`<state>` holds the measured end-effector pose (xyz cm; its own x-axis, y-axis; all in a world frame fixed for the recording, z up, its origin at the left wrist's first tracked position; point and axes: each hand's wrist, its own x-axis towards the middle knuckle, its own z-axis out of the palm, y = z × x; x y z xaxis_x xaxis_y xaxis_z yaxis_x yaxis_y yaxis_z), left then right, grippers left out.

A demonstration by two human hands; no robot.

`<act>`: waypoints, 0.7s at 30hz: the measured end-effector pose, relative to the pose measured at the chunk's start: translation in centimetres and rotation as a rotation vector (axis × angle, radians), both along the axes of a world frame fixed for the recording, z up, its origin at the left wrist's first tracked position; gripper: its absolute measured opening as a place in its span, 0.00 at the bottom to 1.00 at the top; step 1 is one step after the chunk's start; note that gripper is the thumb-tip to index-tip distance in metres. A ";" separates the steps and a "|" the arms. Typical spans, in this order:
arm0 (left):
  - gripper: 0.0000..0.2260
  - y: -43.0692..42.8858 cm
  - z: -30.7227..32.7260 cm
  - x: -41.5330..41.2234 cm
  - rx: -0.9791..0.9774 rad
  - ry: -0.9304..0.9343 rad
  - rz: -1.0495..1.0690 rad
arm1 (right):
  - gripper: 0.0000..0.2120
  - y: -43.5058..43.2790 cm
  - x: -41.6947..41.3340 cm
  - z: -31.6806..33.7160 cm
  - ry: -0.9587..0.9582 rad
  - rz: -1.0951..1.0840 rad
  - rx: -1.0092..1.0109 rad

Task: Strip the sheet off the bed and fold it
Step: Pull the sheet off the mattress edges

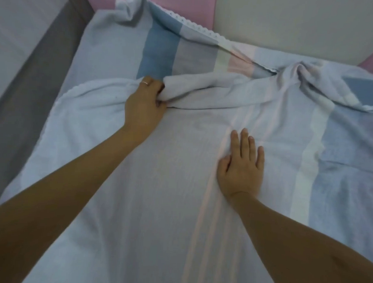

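A striped sheet (169, 183) in pale blue, grey, pink and white covers the bed, with one layer folded over toward me. My left hand (145, 101) grips a bunched fold of the sheet near the middle, a ring on one finger. My right hand (242, 164) lies flat with straight fingers, pressing on the pink stripes of the top layer. A lace-trimmed edge (198, 27) of the sheet is rucked up at the far side.
A grey bed frame edge (35, 72) runs along the left, with pale floor beyond it. Pink padded panels (186, 5) and a cream wall (291, 22) stand behind the bed. Crumpled sheet is heaped at the far right (310, 75).
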<state>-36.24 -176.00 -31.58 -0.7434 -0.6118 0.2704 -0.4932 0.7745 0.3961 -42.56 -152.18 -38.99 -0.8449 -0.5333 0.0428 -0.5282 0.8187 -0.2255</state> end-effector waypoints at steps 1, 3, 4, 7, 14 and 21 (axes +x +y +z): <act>0.09 0.5 0.0 0.9 -0.076 -0.056 -0.082 | 0.31 -0.1 0.0 0.0 -0.001 -0.001 -0.001; 0.11 1.3 -0.3 2.8 -0.224 -0.156 -0.218 | 0.31 0.0 0.0 -0.2 0.000 0.006 0.000; 0.11 1.5 -0.2 3.5 -0.281 -0.178 -0.276 | 0.30 0.0 0.0 -0.2 0.005 0.005 -0.002; 0.09 1.6 0.1 4.5 -0.432 -0.231 -0.454 | 0.31 0.0 0.1 -0.1 0.011 0.003 0.001; 0.18 1.7 -2.0 5.9 -0.249 -0.326 -0.550 | 0.31 0.1 0.1 -0.2 0.012 0.009 -0.005; 0.11 1.7 0.4 5.9 -0.213 -0.289 -0.392 | 0.31 0.1 0.0 -0.5 0.021 0.012 0.000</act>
<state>-30.31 -174.30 -31.22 -0.9678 -0.2270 0.1089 -0.2165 0.9711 0.1005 -42.54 -152.10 -39.53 -0.8375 -0.5430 0.0611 -0.5423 0.8124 -0.2143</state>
